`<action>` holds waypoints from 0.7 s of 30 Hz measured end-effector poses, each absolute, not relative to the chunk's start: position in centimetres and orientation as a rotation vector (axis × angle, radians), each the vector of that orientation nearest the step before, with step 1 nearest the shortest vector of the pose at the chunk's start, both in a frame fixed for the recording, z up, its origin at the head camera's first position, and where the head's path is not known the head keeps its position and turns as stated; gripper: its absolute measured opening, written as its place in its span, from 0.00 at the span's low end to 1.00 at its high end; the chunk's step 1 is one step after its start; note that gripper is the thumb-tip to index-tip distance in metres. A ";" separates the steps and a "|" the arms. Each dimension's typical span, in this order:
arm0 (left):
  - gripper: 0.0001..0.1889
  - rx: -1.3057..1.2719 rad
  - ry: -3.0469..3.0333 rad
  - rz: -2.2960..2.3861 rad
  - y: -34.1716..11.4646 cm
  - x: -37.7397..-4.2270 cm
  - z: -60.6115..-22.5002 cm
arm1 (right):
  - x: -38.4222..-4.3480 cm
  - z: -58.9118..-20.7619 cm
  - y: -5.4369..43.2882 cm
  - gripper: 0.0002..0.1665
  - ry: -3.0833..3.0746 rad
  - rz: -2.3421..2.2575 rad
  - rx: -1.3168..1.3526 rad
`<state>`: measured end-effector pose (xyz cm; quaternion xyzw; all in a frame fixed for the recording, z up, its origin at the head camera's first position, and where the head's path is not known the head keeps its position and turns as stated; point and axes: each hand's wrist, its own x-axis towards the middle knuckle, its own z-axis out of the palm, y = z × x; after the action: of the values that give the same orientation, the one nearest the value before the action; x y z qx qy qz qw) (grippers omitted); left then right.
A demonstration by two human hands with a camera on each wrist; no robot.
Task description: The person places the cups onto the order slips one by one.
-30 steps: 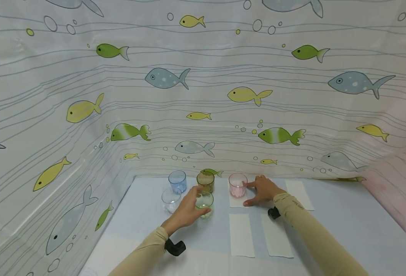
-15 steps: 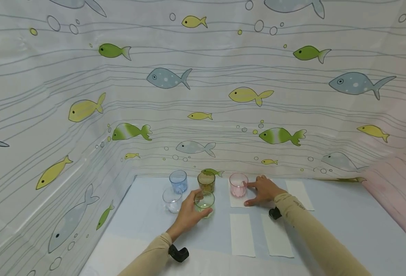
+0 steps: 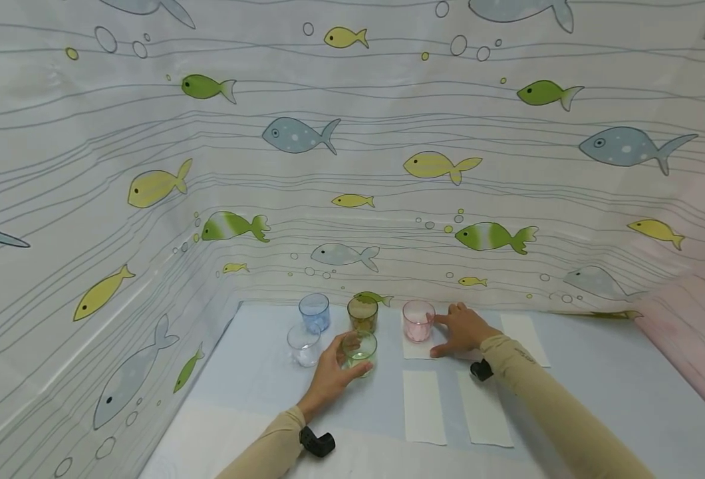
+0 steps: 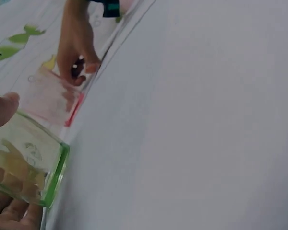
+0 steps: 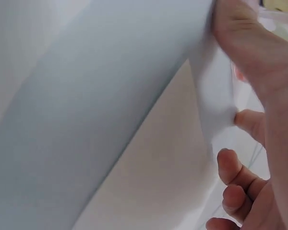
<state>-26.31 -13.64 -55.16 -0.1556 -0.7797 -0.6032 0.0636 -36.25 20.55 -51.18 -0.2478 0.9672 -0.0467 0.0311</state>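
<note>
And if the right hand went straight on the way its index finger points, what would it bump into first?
Most likely the pink glass: the right hand's index finger ends right at its side, though whether they already touch is hard to tell.

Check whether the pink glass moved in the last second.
No. In the head view, the pink glass sits at the same spot on the white sheet; no visible shift either way.
</note>
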 end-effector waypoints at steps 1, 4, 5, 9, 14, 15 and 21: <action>0.38 -0.473 -2.348 -1.846 -13.6 -26.3 -55.2 | -36.1 -50.9 20.7 0.61 2.981 -0.148 -0.778; 0.38 -0.471 -2.332 -1.909 -13.6 -26.2 -55.3 | -35.9 -50.2 21.5 0.62 2.982 -0.190 -0.786; 0.38 -0.469 -2.331 -1.920 -13.6 -26.2 -55.3 | -35.9 -49.9 21.9 0.62 2.977 -0.218 -0.786; 0.37 -0.469 -2.340 -1.929 -13.6 -26.2 -55.5 | -35.9 -49.0 24.2 0.62 2.943 -0.342 -0.751; 0.37 -0.477 -2.330 -1.962 -13.6 -26.3 -55.8 | -35.7 -48.8 27.2 0.63 2.883 -0.435 -0.641; 0.37 -0.474 -2.330 -1.962 -13.7 -26.3 -55.8 | -35.7 -49.0 27.8 0.63 2.872 -0.449 -0.624; 0.37 -0.456 -2.335 -1.974 -13.8 -26.0 -55.8 | -35.2 -49.9 30.1 0.62 2.848 -0.529 -0.591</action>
<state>-26.03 -13.82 -55.79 -0.1476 -0.7550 -0.6384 0.0248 -35.19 30.14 -49.93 -0.1992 0.9592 -0.1782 0.0924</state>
